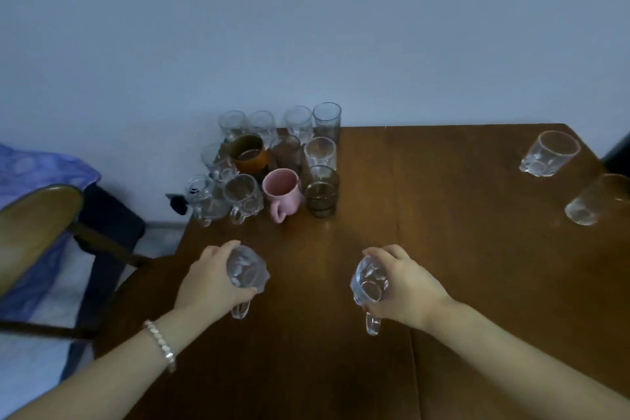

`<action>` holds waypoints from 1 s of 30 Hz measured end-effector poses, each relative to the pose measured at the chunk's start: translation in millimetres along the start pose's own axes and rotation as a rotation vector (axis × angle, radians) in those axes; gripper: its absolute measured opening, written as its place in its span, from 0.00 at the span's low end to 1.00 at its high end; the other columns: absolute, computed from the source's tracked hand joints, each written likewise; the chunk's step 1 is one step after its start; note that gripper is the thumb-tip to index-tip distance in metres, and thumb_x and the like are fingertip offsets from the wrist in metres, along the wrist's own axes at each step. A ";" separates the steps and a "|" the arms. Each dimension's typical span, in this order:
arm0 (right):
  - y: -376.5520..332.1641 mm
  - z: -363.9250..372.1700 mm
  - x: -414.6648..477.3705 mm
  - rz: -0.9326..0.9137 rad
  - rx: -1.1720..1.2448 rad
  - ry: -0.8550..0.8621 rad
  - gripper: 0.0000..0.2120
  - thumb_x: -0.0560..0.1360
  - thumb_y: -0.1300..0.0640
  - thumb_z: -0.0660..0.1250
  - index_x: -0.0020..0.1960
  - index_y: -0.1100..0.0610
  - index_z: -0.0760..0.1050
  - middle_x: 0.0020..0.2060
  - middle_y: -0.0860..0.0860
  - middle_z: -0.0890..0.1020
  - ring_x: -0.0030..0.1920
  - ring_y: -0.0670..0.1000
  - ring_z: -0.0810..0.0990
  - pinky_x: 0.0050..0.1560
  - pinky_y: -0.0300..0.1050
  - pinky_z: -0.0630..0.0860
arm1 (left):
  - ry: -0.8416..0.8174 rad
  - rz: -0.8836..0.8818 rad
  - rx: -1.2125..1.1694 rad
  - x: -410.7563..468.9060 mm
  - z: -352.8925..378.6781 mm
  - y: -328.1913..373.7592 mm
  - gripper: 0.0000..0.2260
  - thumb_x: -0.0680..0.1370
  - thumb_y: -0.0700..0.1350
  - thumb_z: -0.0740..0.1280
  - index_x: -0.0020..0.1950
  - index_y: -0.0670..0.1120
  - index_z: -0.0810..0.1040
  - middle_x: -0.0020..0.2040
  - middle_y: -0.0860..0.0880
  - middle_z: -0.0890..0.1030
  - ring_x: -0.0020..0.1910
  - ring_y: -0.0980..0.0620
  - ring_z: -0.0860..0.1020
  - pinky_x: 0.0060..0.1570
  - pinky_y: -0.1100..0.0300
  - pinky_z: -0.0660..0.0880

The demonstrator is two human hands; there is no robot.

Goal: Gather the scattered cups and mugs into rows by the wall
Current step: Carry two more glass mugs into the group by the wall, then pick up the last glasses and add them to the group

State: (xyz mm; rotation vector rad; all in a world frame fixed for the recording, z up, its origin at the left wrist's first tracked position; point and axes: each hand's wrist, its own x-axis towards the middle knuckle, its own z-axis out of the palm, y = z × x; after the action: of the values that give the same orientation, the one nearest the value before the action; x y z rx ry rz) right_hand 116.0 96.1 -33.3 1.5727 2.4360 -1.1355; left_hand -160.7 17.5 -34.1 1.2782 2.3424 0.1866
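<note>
Two mugs in hand over the bench (pixel 443 249).
We are grasping a glass mug (pixel 246 272) in our left grip (pixel 208 283) and another mug (pixel 370 283) in our right grip (pixel 407 286), near the cluster (pixel 272 164).

Dim, bluish light, soft overall blur, wide-angle bending at edges, faint sheen on the table (pixel 443 215).

two clear glass mugs (pixel 246 271) (pixel 370 283) held above table, handles toward camera. upright cluster by wall: clear glasses (pixel 296 121), pink mug (pixel 282 191), brown mug (pixel 248 152). two clear tumblers (pixel 549 153) far right, apart.
</note>
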 end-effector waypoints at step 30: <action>-186.1 124.5 158.8 0.069 -0.080 -0.106 0.57 0.65 0.46 0.77 0.77 0.55 0.40 0.76 0.51 0.56 0.74 0.54 0.58 0.71 0.51 0.64 | -0.065 -0.003 0.034 106.1 -22.7 -111.4 0.41 0.69 0.55 0.73 0.76 0.51 0.55 0.72 0.45 0.62 0.70 0.42 0.64 0.60 0.49 0.72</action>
State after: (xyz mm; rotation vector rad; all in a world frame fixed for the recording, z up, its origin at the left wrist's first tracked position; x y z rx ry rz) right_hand -153.9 105.5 -83.1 1.5204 2.3112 -1.0682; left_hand -304.8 44.9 -85.9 1.2771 2.3019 0.1038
